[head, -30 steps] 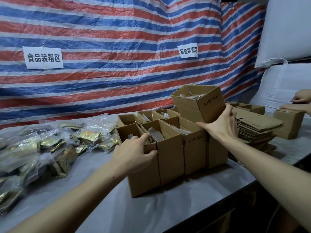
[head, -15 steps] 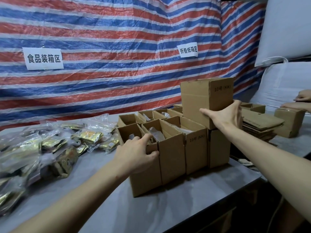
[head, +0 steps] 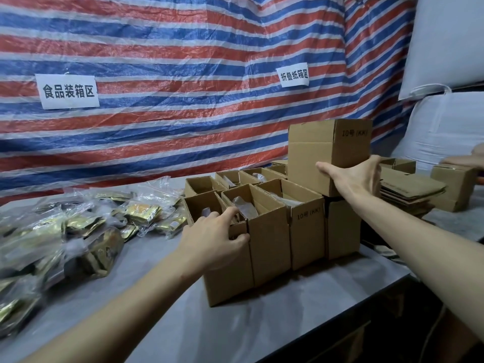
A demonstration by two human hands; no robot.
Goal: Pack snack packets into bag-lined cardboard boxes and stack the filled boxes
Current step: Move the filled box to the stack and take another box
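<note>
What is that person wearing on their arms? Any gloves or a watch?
Nothing that shows. The left forearm and right forearm are bare right to the picture's edge, with no sleeves in view. The left grip and right grip have no gloves, and no ring, watch or bracelet can be seen.

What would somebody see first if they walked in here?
The big red, blue and white striped tarp fills the wall behind the table. In front of it, the right hand holds a closed box up beside a cluster of open boxes. On the table's left lies a shiny heap of gold snack packets.
</note>
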